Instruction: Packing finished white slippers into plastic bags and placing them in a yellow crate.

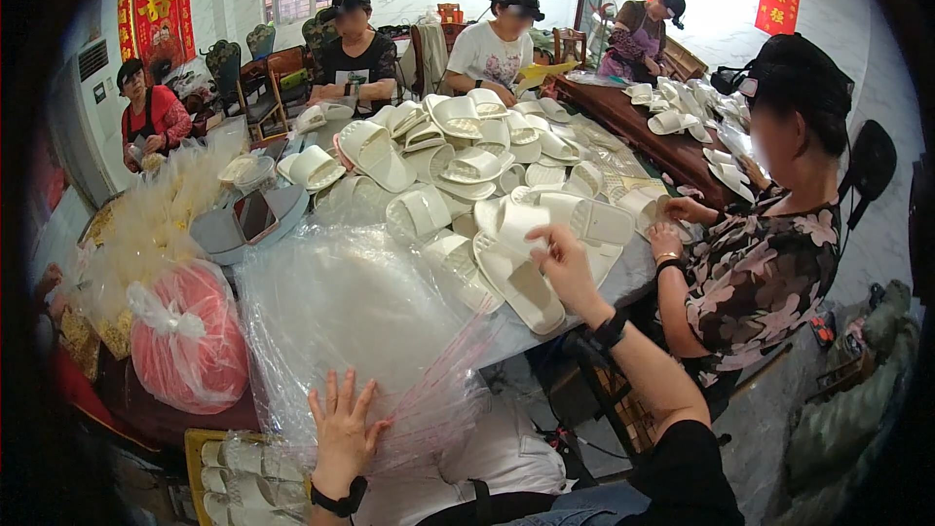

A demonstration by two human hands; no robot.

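My left hand (341, 429) lies flat with its fingers spread on a stack of clear plastic bags (321, 292) with pink-edged strips. Over the near right side of the slipper pile is my right hand (567, 271). Its fingers are bent, with a gap between thumb and forefinger and nothing visible in the gap. Right by its fingertips is a white slipper (523, 226); whether they touch, I cannot tell. Another white slipper (526, 284) points toward me under the hand. Behind them a large heap of white slippers (472, 164) covers the table.
A red bundle in a tied clear bag (190, 336) stands at left, near a grey tray holding a phone (255, 216). A yellow crate (195, 453) of bagged slippers sits lower left. A co-worker (769, 234) works close on my right; several others sit around the tables.
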